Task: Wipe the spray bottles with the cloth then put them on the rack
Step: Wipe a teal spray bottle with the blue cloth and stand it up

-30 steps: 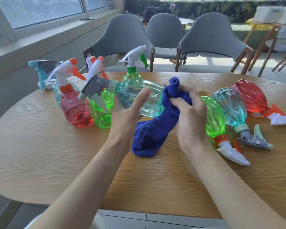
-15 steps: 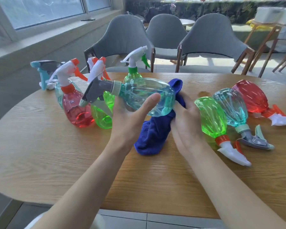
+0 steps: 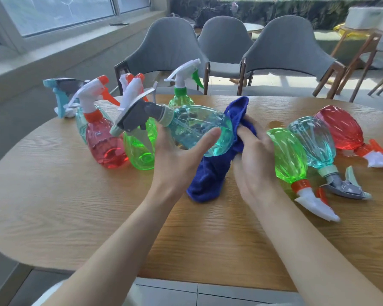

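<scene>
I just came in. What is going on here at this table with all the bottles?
A person is wiping spray bottles at a wooden table. The left hand holds a teal spray bottle sideways above it, and the right hand presses a blue cloth against the bottle's base. To the right, three lie on their sides: a green bottle, a second teal bottle and a red bottle. Other bottles stand upright on the left. No rack is in view.
</scene>
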A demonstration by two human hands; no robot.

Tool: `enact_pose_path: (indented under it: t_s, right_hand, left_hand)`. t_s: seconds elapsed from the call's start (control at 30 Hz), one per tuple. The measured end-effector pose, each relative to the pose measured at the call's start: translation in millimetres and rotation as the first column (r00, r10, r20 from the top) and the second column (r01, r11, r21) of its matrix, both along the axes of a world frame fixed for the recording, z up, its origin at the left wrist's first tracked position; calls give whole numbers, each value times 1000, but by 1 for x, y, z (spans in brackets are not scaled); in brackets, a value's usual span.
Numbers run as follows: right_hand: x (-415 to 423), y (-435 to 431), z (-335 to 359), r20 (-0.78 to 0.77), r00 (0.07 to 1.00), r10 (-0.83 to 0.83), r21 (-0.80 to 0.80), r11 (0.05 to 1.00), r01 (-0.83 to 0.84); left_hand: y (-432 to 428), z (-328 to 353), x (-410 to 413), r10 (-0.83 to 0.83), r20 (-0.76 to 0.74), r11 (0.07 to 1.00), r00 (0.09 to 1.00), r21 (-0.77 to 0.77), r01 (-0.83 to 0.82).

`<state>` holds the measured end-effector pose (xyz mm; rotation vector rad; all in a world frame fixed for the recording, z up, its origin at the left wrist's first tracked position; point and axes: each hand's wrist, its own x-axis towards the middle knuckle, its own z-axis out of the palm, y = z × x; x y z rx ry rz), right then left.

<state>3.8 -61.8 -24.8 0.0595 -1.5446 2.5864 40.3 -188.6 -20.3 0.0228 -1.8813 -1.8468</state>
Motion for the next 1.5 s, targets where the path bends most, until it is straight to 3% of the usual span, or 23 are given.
enact_pose_path:
  t_s: [0.2, 0.5, 0.67, 0.77, 0.93, 1.1, 1.17, 1.37, 1.5]
  right_hand:
    - [5, -3, -8, -27, 999, -17, 236, 972, 23]
    - [1, 4, -4, -18, 999, -35, 338, 940, 40]
    - [12, 7, 2, -234, 971, 41, 561, 821, 101]
    - [7, 10, 0, -266, 961, 67, 629, 768, 121]
    - [3, 13, 7, -98, 983, 153, 507, 858, -83]
    - [14, 1, -1, -353, 930, 103, 646, 746, 162]
    - [13, 2, -2, -396, 911, 120, 657, 730, 189]
    - [4, 7, 7, -126, 975, 183, 497, 862, -98]
    - [4, 12, 9, -117, 969, 220, 469, 872, -141]
  left_hand:
    - [-2, 4, -3, 67, -33, 998, 997, 3, -67]
    - [-2, -2, 0, -48, 79, 996, 996, -69, 53]
    - [-7, 3, -4, -16, 69, 997, 998, -72, 21]
    - [-11, 2, -3, -47, 98, 990, 994, -126, 60]
    - [-4, -3, 1, -164, 145, 946, 976, -256, 197]
    - [-5, 0, -3, -123, 146, 957, 982, -244, 156]
    - [-5, 1, -3, -135, 154, 948, 979, -267, 172]
    - [-2, -1, 1, -236, 233, 896, 943, -323, 304]
    - [0, 0, 0, -207, 216, 911, 954, -314, 269]
